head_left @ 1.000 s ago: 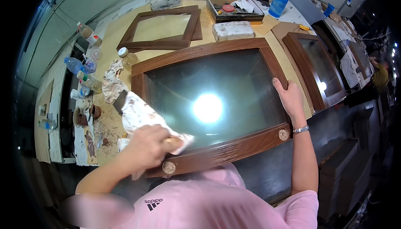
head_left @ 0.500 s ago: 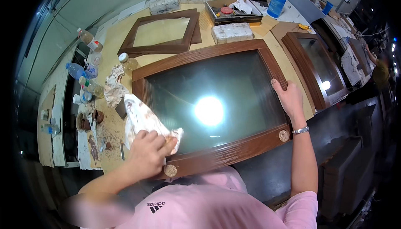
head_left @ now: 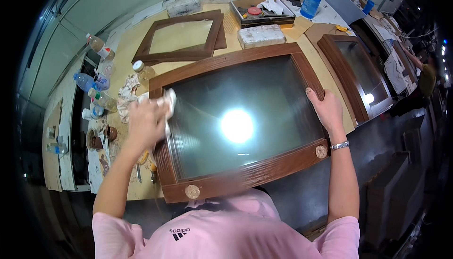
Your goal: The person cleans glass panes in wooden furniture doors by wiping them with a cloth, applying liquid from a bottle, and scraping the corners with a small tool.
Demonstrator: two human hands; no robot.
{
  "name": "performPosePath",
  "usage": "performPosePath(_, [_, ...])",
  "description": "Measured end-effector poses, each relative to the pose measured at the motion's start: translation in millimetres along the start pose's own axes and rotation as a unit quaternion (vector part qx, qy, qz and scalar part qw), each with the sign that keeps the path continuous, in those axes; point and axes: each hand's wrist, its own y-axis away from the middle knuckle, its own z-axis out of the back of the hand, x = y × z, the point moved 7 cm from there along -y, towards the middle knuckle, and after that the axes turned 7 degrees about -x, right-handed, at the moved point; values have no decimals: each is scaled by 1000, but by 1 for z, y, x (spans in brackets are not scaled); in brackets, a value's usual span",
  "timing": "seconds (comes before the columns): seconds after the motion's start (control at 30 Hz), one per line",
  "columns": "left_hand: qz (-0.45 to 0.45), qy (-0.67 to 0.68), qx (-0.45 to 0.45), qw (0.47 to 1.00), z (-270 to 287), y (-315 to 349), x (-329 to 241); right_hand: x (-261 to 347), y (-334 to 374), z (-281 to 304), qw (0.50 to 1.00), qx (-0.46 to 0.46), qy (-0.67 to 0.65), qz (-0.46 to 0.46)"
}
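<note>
The glass-paned wooden door [head_left: 264, 93] sits smack between the left hand [head_left: 145, 122] and the right hand [head_left: 328, 111]. Left's curled around a bunched white cloth [head_left: 171, 102] at the door's left side; right's clamped on its right edge, thumb on top, other fingers out of sight.

Plastic bottles [head_left: 99, 46] cluster at the left of the frame, with a white-lidded jar [head_left: 144, 73] nearer the middle and a brown-stained pot [head_left: 111, 133] lower down. Towards the top, a brown frame [head_left: 174, 57] lies on the yellowish worktop [head_left: 126, 39], left of a whitish block [head_left: 262, 37] and an open box [head_left: 269, 21]. A blue bottle [head_left: 311, 1] stands upper right, above a glazed door [head_left: 361, 72].
</note>
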Motion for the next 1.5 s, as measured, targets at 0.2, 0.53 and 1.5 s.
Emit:
performPosePath(0.2, [-34,84,24,996,4,10,-61,-2,-2,-7,1000,3,-9,8])
performPosePath(0.53, [17,122,93,988,88,94,-63,2,-1,-9,998,-8,-61,25])
performPosePath(1.5, [169,237,18,957,15,78,18,104,210,-3,871,-44,-92,480])
